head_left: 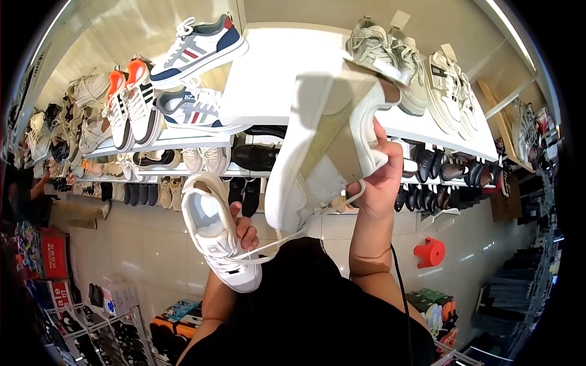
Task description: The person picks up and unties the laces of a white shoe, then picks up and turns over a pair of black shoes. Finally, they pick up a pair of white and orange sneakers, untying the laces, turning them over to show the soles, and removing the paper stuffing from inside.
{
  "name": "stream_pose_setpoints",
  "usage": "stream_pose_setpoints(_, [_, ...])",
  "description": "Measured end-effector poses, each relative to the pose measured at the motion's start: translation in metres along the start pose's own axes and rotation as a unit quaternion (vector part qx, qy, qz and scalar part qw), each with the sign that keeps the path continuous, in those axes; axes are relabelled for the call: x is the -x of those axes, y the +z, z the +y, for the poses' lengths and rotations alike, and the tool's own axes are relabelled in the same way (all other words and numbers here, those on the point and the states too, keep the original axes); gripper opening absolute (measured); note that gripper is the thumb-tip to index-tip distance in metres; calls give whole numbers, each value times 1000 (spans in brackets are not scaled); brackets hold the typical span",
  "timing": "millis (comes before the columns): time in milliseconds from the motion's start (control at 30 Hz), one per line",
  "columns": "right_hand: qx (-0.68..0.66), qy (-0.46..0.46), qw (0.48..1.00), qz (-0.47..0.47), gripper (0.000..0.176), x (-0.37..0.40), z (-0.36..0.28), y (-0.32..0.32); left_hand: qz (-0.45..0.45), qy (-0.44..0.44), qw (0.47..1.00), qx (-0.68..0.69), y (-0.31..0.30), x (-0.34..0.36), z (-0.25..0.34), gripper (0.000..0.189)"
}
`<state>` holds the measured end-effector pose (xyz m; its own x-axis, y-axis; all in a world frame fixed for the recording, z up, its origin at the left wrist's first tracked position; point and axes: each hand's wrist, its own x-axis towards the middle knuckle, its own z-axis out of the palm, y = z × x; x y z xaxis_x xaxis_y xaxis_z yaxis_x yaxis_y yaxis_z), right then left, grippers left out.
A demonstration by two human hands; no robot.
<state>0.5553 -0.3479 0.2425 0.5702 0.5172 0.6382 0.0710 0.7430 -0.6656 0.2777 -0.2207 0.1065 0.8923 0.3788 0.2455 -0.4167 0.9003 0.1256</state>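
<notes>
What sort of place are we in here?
Probably a shoe shop or a store's shoe section: sneakers are displayed on a white shelf, and rows of dark shoes sit lower down.

Plain black top (pixel 305 323), one thin cable (pixel 399 279)

At six o'clock the top forms one broad dark shape; its sleeves (pixel 390 329) are probably short, though too shadowed to be sure. The left hand (pixel 245 232), right hand (pixel 379 180) and forearms (pixel 371 244) are bare. The cable, black, curves between four and five o'clock.
</notes>
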Motion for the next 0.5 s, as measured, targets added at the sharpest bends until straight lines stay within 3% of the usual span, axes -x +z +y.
stream_pose_setpoints(167, [19,0,1000,-11,70,-74,-14,-6,14,38,998,-45,2,-17,-24,64])
stream_pose_setpoints(333, [127,71,989,16,65,-114,-23,6,-1,35,999,-8,-1,-22,-45,66])
stream_pose_setpoints(433, [94,118,988,22,57,-126,-18,9,8,19,1000,9,-6,-20,-46,65])
stream_pose_setpoints(467, [112,145,983,6,55,-130,-17,7,13,20,999,40,-16,-15,-46,77])
stream_pose_setpoints(500, [162,87,983,-5,57,-132,-11,4,20,15,999,39,-16,-13,-46,77])
